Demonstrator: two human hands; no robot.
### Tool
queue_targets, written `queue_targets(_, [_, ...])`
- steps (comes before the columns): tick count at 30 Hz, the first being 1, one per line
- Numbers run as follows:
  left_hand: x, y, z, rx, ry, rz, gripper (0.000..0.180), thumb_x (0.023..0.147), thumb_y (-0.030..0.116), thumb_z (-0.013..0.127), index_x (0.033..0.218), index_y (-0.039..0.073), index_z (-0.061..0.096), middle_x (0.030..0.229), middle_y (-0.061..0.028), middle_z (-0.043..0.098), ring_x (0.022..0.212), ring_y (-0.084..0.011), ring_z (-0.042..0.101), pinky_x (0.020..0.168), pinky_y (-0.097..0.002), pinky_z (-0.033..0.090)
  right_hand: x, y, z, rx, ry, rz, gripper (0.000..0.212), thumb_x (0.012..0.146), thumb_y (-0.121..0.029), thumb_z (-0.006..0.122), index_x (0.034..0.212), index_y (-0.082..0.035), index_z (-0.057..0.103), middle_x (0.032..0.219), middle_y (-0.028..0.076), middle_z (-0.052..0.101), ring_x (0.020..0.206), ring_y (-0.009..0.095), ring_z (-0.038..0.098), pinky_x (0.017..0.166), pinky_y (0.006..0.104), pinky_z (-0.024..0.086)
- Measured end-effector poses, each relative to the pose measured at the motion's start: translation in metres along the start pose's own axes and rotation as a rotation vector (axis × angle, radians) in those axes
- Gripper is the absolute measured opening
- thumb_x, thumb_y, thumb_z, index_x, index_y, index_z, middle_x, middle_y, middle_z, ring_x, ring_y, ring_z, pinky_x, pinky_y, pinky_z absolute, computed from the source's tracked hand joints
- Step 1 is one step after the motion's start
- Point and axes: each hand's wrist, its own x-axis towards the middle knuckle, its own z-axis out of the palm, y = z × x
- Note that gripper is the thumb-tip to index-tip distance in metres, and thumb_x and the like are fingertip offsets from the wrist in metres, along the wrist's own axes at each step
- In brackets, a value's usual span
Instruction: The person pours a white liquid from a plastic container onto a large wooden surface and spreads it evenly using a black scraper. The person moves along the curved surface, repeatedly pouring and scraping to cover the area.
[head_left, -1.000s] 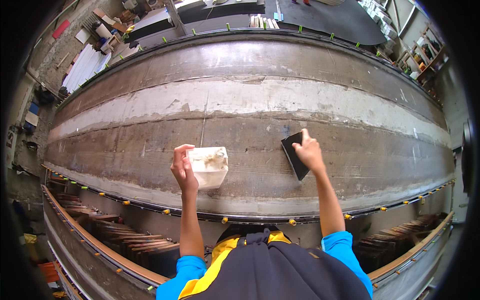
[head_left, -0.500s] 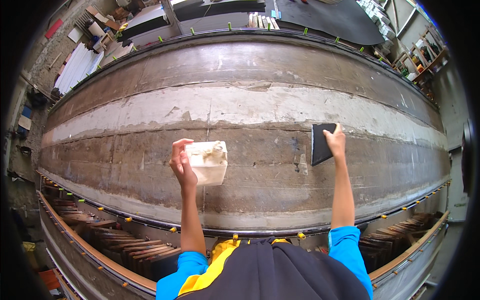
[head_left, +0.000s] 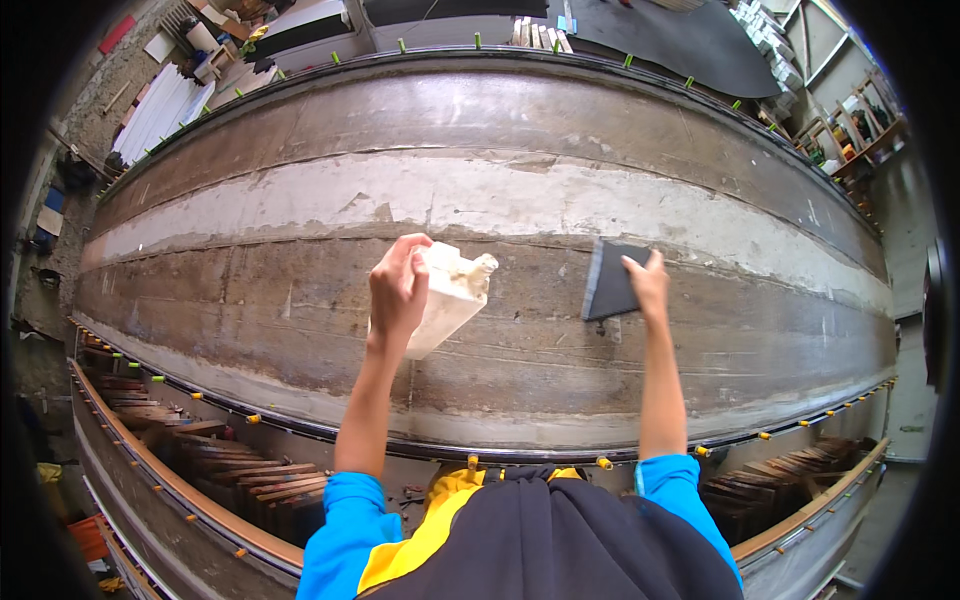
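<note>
My left hand (head_left: 400, 290) is wrapped round a boxy cream-white plastic jug (head_left: 445, 310), gripping its left side. The jug's stained spout (head_left: 483, 266) tilts toward the right, above the table. No liquid can be made out leaving it. To the right, my right hand (head_left: 650, 283) holds a flat black squeegee-like spreader (head_left: 612, 282) with a pale grey edge on its left side. The thumb lies on its face; the other fingers are mostly hidden behind it. Both things are over the brown part of a long, worn table (head_left: 520, 350).
A whitish strip (head_left: 300, 205) runs along the table. Green clips (head_left: 402, 46) line the far edge and yellow clips (head_left: 604, 463) the near one. Wooden boards (head_left: 265, 480) stand in racks below the near edge. Beyond lie black sheets (head_left: 680, 55) and white panels (head_left: 165, 110).
The jug has turned and tipped, its spout now pointing right. My right hand has shifted left with the spreader, nearer the jug. The view has tilted slightly.
</note>
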Motion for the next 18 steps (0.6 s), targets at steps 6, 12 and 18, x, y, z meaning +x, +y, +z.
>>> queue_targets(6, [0.019,0.048,0.058,0.318,-0.322,0.306,0.021,0.084,0.020,0.045,0.083,0.003,0.057,0.077,-0.0141,0.061,0.072,-0.0286,0.061,0.064,-0.0351,0.050,-0.022,0.080,-0.134,0.166,0.154,0.055,0.048,0.075,-0.022,0.066,0.110,0.006,0.046,0.094,0.020,0.060,0.085,0.027,0.059,0.076,0.0331,0.045])
queue_targets(12, [0.013,0.097,0.161,0.753,-0.610,0.554,0.036,0.087,0.032,0.042,0.077,0.001,0.056,0.070,-0.0136,0.060,0.064,-0.0257,0.062,0.053,-0.0345,0.051,-0.073,0.081,-0.184,0.479,0.224,0.116,0.033,0.080,-0.017,0.063,0.102,0.003,0.048,0.090,0.009,0.057,0.082,0.016,0.053,0.075,0.0274,0.042])
queue_targets(18, [0.002,0.142,0.230,0.782,-0.691,0.611,0.045,0.087,0.038,0.037,0.080,-0.001,0.058,0.070,-0.0159,0.060,0.062,-0.0290,0.062,0.054,-0.0377,0.051,-0.077,0.115,-0.227,0.608,0.210,0.197,0.032,0.080,-0.017,0.063,0.101,0.001,0.048,0.090,0.007,0.057,0.082,0.014,0.052,0.076,0.0254,0.041])
